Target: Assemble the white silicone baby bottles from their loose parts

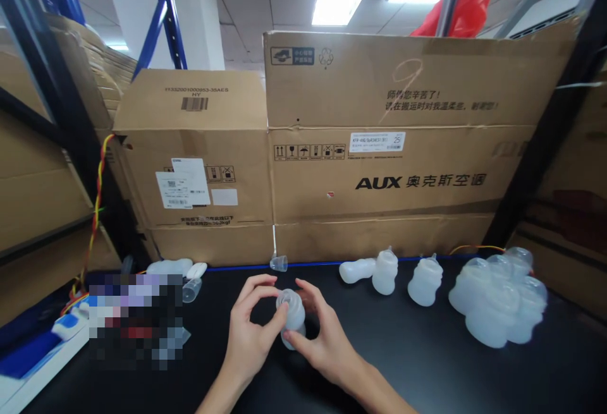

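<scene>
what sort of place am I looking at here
Likely a workshop or warehouse workstation: a blue metal frame, large printed cardboard behind a black tabletop, and grouped translucent bottle-shaped pieces.

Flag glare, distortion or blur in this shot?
Head view: the ceiling panel light is blown out to white; head view: the dark rack posts splay outward toward the top, probably wide-angle stretch; head view: a pixelated patch hides things at left; head view: the translucent bottle between left hand and right hand has soft, low-contrast edges.
</scene>
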`<state>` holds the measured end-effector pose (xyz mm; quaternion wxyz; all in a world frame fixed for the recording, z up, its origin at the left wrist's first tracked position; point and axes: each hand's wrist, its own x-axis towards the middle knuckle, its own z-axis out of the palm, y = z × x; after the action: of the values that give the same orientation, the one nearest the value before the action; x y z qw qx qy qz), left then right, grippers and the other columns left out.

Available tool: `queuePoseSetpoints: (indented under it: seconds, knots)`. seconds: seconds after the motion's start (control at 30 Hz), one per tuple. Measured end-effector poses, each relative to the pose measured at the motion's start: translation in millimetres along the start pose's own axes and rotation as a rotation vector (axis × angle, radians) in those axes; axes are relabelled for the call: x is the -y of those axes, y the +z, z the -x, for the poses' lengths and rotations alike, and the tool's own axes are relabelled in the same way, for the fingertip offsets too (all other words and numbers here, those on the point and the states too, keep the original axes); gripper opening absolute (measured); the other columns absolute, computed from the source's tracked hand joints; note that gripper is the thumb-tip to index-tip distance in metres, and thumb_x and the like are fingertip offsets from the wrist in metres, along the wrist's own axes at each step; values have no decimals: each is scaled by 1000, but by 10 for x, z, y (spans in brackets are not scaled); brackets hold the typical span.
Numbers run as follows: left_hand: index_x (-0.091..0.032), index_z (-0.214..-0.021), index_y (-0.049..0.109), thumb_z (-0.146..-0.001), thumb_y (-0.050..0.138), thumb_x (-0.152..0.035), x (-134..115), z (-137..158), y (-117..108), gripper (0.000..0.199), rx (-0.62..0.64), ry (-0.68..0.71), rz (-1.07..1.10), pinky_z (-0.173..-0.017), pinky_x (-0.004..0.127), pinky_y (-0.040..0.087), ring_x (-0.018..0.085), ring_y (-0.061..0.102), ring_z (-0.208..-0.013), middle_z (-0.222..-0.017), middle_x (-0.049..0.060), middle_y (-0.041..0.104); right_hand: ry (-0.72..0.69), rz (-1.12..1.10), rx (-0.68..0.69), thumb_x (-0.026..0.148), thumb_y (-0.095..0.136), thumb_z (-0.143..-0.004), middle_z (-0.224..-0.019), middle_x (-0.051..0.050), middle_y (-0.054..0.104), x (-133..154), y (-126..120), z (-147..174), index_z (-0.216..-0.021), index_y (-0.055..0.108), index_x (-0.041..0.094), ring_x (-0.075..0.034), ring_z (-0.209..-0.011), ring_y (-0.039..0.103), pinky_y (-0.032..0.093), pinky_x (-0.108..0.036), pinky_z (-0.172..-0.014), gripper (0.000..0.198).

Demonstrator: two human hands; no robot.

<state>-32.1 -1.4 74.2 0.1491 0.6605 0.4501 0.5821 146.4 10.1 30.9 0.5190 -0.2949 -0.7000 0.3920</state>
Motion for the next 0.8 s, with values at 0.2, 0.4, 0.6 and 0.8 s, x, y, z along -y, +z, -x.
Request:
queuePoseSetpoints:
  seconds: [0.2,0.4,0.6,0.8]
  knots:
    - [-23,-88,76,-86,71,-35,-3,-38,44,12,71,15,10,-84,38,61,24,73,-91,-95,5,75,-32,-16,10,13,76,-76,-131,-4,69,-9,1,-9,-149,41,32,-22,-116,68,51,-41,-106,83]
    - [-24,-103,76,-72,83,-36,77,8,79,34,96,-105,-33,-92,44,60,28,76,-95,-100,5,81,-40,32,13,8,72,-77,-122,0,71,13,-12,-32,-158,29,36,-19,-103,71,55,-37,-97,96]
    - [-23,-89,70,-74,84,-35,-23,27,102,24,188,-213,93,-99,42,54,28,73,-104,-99,4,80,-35,-44,-4,15,78,-78,-122,-2,74,10,-23,-45,-157,28,34,-20,-106,72,57,-35,-94,95]
    - [-23,-77,52,-74,83,-29,-89,148,308,32,-53,-139,115,-79,31,52,19,65,-81,-81,-3,62,-5,4,-59,10,67,-78,-121,-2,73,11,46,-13,-152,36,32,-19,-104,73,57,-36,-97,82]
